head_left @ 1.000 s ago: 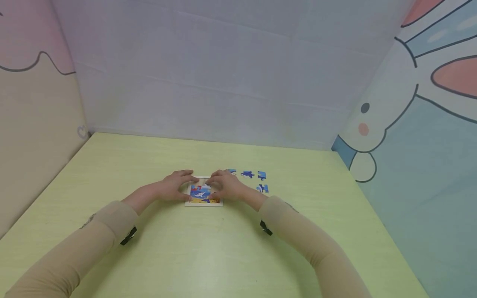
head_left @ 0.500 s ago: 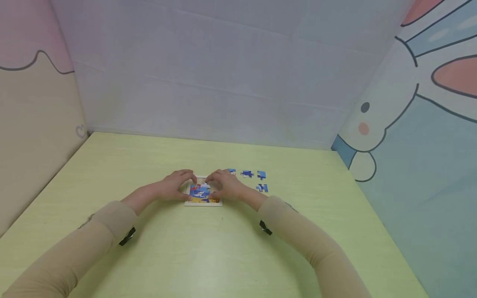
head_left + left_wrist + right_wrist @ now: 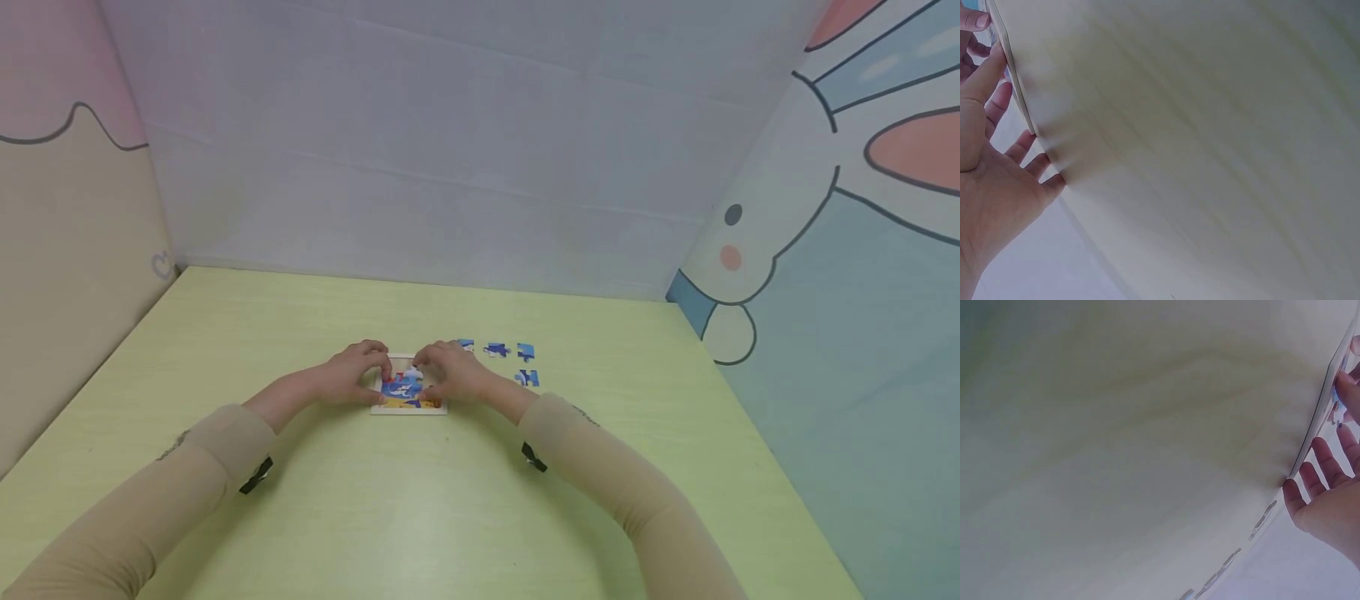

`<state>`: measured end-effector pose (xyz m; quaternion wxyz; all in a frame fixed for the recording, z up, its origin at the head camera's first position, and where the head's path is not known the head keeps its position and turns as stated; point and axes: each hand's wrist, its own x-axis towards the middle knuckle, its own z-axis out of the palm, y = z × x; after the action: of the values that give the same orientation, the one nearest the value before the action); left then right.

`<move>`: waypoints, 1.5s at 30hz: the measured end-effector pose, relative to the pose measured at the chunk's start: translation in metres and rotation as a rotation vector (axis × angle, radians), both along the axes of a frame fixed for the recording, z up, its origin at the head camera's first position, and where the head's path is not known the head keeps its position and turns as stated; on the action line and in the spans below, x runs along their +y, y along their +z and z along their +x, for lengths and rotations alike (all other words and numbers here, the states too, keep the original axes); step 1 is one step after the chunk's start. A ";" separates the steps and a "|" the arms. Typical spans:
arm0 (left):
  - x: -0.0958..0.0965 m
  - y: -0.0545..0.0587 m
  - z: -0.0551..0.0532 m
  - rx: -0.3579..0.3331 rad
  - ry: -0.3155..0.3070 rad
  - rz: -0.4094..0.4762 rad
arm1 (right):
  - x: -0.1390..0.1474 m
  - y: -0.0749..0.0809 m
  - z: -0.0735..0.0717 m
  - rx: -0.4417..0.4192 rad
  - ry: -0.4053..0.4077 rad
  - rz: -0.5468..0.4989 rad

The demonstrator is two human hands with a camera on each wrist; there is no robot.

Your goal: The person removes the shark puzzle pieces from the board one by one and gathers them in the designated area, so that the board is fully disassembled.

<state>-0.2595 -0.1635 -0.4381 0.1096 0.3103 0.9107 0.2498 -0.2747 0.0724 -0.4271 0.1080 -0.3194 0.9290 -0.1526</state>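
Observation:
A jigsaw puzzle (image 3: 401, 389) with a blue, red and yellow sea picture lies in its pale frame (image 3: 408, 411) on the table. At its left side my left hand (image 3: 350, 375) has the thumb on the front part and the index fingertip on a red part; its other fingers extend along the frame edge to the table. My right hand (image 3: 453, 373) spans the right side, thumb low on the picture, index fingertip by a pale blue puzzle piece (image 3: 413, 374). In the right wrist view that piece (image 3: 1339, 414) stands tilted out of the frame, near the fingertip.
Several loose blue-and-white puzzle pieces (image 3: 497, 350) lie behind and right of my right hand, one of them (image 3: 527, 377) closer to the wrist. The yellow table (image 3: 420, 500) meets a pale fabric wall (image 3: 420, 167) at the back; a rabbit-print panel (image 3: 847, 333) stands at the right.
My left index finger has come forward and down from the frame's back left onto the red part. The right hand stays nearly still by the pale blue piece.

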 end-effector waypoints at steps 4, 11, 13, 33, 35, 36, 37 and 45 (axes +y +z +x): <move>0.000 0.000 0.000 0.004 0.004 0.009 | 0.000 0.002 0.000 -0.013 -0.001 -0.027; 0.001 0.002 0.002 -0.013 0.021 0.003 | 0.002 0.005 -0.004 -0.106 -0.056 -0.186; 0.001 0.003 0.003 -0.015 0.024 -0.002 | 0.003 0.007 -0.003 -0.149 -0.075 -0.219; -0.001 0.003 0.004 -0.015 0.037 -0.016 | 0.028 0.034 -0.001 -0.104 -0.067 -0.284; -0.001 0.002 0.004 -0.019 0.039 -0.021 | 0.033 0.039 -0.002 -0.096 -0.058 -0.288; -0.001 0.002 0.004 -0.020 0.041 -0.023 | 0.035 0.041 -0.002 -0.092 -0.053 -0.292; -0.001 0.002 0.004 -0.022 0.044 -0.026 | 0.038 0.043 -0.002 -0.087 -0.048 -0.294; -0.001 0.004 0.006 -0.024 0.040 -0.024 | 0.062 0.056 -0.003 -0.110 -0.060 -0.307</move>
<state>-0.2535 -0.1648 -0.4346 0.1190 0.2875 0.9183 0.2447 -0.2776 0.1343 -0.3711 0.1041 -0.2953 0.8966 -0.3130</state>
